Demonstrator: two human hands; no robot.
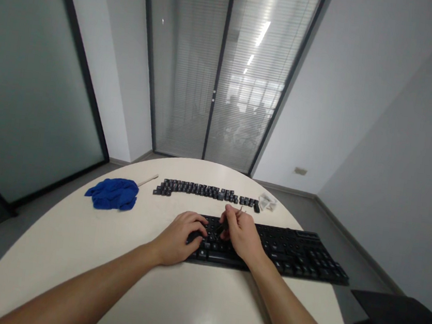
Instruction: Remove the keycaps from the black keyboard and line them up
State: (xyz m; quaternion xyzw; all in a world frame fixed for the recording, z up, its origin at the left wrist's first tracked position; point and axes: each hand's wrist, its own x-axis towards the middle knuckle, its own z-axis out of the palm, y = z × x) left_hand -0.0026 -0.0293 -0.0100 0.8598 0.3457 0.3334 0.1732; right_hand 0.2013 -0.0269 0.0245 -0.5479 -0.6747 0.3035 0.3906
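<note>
Your kbd (288, 248) lies flat on the desk (184, 304), under both hands. Your L hand (180, 237) rests on its left end; can't tell if that grip is pinching anything. Your R hand (242, 233) has its grip closed on a thin tool (241, 210), over the keys. Watch out: if you push too hard, the tool may slip and scratch the kbd. If your L hand lets up, the kbd might slide. The loose keys (193, 188) sit near your R hand, so a knuckle bump could mix 'em up.
</note>
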